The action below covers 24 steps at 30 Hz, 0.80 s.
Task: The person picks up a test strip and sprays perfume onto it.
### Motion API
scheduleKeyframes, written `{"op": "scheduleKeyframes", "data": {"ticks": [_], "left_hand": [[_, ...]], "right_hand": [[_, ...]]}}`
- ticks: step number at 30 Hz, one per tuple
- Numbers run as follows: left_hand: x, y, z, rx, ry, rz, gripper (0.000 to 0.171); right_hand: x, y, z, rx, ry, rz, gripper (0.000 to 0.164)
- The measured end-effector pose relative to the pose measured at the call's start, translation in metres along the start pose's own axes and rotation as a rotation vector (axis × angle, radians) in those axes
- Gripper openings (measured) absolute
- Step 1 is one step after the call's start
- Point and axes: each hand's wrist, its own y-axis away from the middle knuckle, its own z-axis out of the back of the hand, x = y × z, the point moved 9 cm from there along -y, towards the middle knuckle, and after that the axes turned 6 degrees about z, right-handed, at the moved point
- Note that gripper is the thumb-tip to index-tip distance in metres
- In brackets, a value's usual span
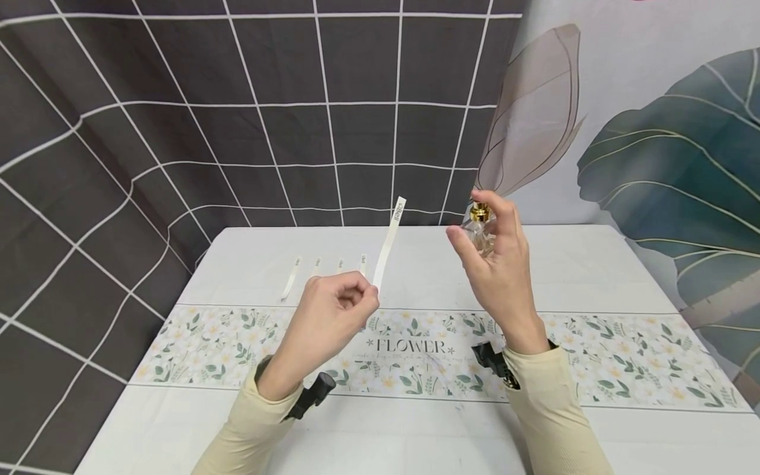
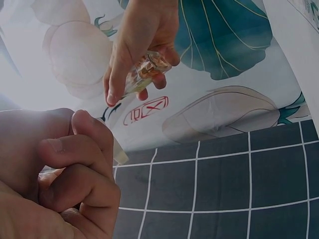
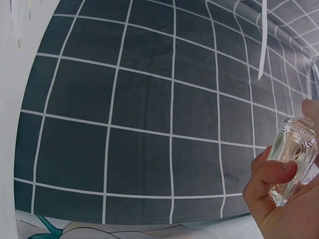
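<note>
Between thumb and fingers, my left hand (image 1: 332, 313) pinches the lower end of a white paper perfume test strip (image 1: 388, 244). The strip slants upward with small print at its top. My right hand (image 1: 501, 277) grips a clear glass perfume bottle (image 1: 479, 231), its index finger on top of the gold spray head (image 1: 479, 212). Bottle and strip are apart, both above the table. The faceted glass bottle (image 3: 294, 149) shows between thumb and fingers in the right wrist view. In the left wrist view, the left fingers (image 2: 82, 174) are curled and mostly hide the strip (image 2: 119, 155).
Several more paper strips lie in a row on the white table (image 1: 237, 264), the leftmost strip (image 1: 291, 280) in full view, others partly behind the left hand. A floral band (image 1: 410, 376) reading FLOWER crosses the table. Dark gridded cloth (image 1: 285, 79) and a leaf-printed curtain (image 1: 683, 165) stand behind.
</note>
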Motion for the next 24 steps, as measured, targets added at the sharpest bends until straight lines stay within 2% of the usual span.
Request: {"op": "scheduleKeyframes", "data": {"ticks": [24], "left_hand": [[-0.0025,0.0008,0.0006,-0.002,0.000,0.005,0.023]], "right_hand": [[0.0012,-0.0013,0.0013,0.006,-0.008,0.001,0.052]]}}
